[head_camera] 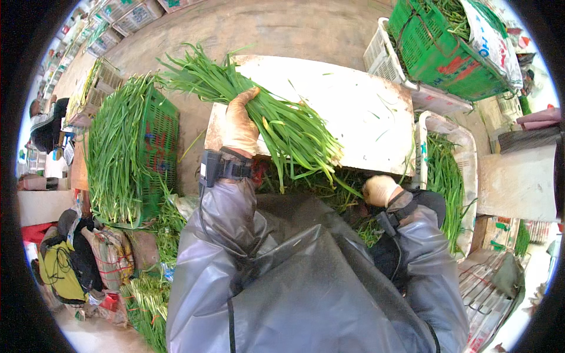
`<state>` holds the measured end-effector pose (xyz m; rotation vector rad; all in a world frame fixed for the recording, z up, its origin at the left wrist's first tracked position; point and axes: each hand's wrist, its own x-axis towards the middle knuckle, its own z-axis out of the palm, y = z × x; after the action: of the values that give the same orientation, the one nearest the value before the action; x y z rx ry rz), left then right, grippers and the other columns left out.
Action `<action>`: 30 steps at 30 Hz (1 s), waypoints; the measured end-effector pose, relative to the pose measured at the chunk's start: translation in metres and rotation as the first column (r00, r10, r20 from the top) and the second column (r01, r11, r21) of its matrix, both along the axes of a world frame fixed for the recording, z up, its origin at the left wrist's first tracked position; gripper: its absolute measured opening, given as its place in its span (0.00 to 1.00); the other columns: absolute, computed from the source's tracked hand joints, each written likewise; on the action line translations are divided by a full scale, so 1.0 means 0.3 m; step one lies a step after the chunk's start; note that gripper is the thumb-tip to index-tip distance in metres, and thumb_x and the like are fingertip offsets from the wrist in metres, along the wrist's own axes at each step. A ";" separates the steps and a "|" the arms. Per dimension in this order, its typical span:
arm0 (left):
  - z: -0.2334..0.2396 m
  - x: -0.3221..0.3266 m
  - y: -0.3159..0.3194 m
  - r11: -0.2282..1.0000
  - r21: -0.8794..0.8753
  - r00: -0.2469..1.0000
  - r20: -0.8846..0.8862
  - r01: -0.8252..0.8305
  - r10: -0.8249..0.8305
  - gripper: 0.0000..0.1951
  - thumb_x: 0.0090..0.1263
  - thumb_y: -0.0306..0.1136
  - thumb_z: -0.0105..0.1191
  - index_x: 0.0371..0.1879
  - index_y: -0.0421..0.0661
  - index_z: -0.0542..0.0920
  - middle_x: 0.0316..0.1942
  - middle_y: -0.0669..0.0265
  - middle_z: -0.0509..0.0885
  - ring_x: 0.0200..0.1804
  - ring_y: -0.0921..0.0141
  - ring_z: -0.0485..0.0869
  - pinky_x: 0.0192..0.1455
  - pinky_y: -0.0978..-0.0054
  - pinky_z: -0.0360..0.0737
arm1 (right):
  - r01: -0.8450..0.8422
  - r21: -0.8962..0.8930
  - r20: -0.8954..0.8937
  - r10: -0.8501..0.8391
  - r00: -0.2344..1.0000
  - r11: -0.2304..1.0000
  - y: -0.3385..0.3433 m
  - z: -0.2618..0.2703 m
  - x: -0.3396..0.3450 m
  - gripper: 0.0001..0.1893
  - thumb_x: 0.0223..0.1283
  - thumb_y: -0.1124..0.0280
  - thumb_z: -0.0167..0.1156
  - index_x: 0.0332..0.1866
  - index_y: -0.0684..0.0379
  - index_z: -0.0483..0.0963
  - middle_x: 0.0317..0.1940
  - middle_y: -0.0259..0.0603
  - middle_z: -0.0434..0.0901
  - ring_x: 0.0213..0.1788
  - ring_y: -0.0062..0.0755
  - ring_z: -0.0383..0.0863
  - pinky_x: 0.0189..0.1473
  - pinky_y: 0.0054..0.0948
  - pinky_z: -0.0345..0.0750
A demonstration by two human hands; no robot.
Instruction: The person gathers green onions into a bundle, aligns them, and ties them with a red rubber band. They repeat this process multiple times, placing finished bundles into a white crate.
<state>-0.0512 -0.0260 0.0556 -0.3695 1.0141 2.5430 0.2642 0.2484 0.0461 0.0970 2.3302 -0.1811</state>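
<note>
My left hand (240, 121), in a pale glove with stained fingertips, grips a thick bunch of garlic chives (282, 117) around its middle. The leafy tips point to the upper left and the pale cut ends to the lower right, across a white tabletop (344, 101). Below the table's near edge is my right hand (382, 190), also gloved, its fingers closed. A single green leaf (348, 187) runs from the pale ends of the bunch to the fingers of that hand. Its fingertips are partly hidden.
A green crate (161, 141) packed with chives stands at left. At right is a white crate (470, 176) holding more chives, and behind it a large green crate (446, 57). Loose leaves (309, 178) lie below the table. Tied bundles (148, 304) sit at lower left.
</note>
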 end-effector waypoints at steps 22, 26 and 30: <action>0.116 0.126 0.018 0.992 0.011 0.991 -0.038 0.127 -0.127 0.09 0.68 0.20 0.67 0.45 0.35 0.87 0.40 0.60 0.90 0.39 0.64 0.91 0.46 0.65 0.93 | 0.317 -0.624 -0.156 -0.511 0.845 0.715 -0.114 0.050 0.212 0.13 0.78 0.65 0.65 0.48 0.67 0.87 0.31 0.47 0.88 0.32 0.34 0.88 0.41 0.35 0.84; 0.095 0.140 0.030 0.979 -0.075 0.975 -0.105 0.189 -0.196 0.10 0.68 0.21 0.68 0.47 0.35 0.87 0.41 0.59 0.91 0.39 0.64 0.91 0.44 0.64 0.93 | 0.476 -0.676 0.061 -0.601 0.797 0.563 -0.101 0.059 0.223 0.12 0.79 0.66 0.65 0.50 0.64 0.88 0.35 0.43 0.90 0.37 0.35 0.88 0.47 0.33 0.85; 0.093 0.185 0.067 0.964 -0.151 0.963 -0.127 0.218 -0.237 0.12 0.70 0.23 0.69 0.50 0.38 0.88 0.43 0.61 0.92 0.40 0.65 0.91 0.46 0.65 0.93 | 0.154 -0.909 -0.196 -0.723 0.663 0.388 -0.161 0.217 0.156 0.12 0.80 0.66 0.65 0.51 0.63 0.88 0.52 0.42 0.90 0.54 0.31 0.88 0.58 0.31 0.82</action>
<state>0.0043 -0.0058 0.0835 -0.0972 1.2130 2.3263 0.3110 0.2002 0.1112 0.2499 2.4238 -1.8931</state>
